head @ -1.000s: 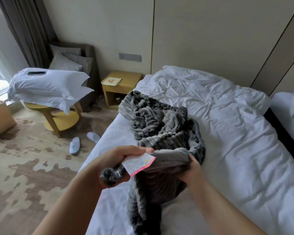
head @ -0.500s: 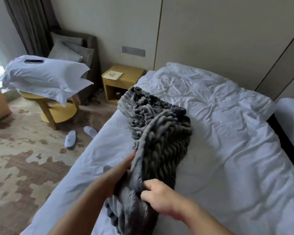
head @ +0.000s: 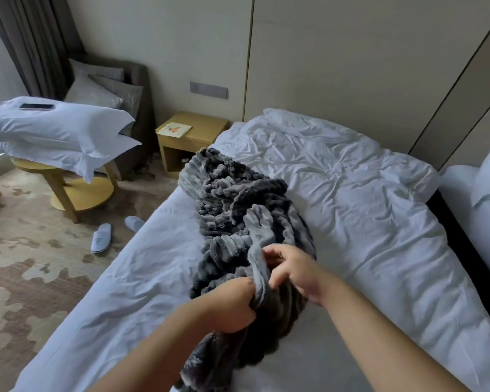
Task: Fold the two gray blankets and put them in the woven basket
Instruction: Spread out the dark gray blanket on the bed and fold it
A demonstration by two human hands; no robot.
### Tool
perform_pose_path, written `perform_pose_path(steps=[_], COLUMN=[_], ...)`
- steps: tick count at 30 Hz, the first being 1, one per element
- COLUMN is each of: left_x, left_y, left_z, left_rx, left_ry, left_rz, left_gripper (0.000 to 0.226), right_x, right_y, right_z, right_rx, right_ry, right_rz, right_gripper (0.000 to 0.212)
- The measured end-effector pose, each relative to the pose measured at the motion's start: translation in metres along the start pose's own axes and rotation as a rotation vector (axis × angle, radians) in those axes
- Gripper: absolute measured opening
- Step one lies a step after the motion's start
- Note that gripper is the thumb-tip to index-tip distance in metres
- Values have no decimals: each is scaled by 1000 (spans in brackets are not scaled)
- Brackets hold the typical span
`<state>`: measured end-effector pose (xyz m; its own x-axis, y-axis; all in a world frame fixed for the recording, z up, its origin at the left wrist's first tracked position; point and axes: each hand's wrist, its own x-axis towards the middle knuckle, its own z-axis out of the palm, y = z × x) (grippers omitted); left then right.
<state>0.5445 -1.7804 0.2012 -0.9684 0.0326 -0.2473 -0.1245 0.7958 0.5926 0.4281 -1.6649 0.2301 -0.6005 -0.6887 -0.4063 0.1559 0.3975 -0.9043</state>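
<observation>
Lying crumpled in a long heap down the left half of the white bed (head: 365, 222), the gray blanket (head: 238, 210) trails off the near edge. The left hand (head: 232, 304) is clenched in a fist around a bunched ridge of it, while the right hand (head: 297, 271) pinches the same fold just beside, fingers curled in. Two white slippers (head: 101, 237) sit on the patterned carpet (head: 26, 278).

White pillows (head: 54, 131) are stacked on a round yellow side table (head: 79, 190), with what looks like a phone (head: 36, 106) on top. Two slippers (head: 101, 237) lie on the carpet (head: 26, 278) beside the bed (head: 365, 207).
</observation>
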Motion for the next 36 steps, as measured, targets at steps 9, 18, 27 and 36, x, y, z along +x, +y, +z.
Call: perform_pose_path(steps=[9,18,27,36], left_x=[-30,9,53,44], left_y=[18,-33,21,14], left_z=[19,-15,36,30], left_rx=[221,-1318,-373,-113], left_ry=[-79,154,-14,-342], left_rz=[25,-603,-20,123], left_gripper=[26,78,8,25], right_x=[57,-50,-28,25], right_y=[30,0,29,83], right_z=[-3,7,-42,-57], right_rx=[243,-59,32,-615], right_ry=[318,-227,288,138], right_rz=[280,-133,13,256], right_gripper=[20,50,8,33])
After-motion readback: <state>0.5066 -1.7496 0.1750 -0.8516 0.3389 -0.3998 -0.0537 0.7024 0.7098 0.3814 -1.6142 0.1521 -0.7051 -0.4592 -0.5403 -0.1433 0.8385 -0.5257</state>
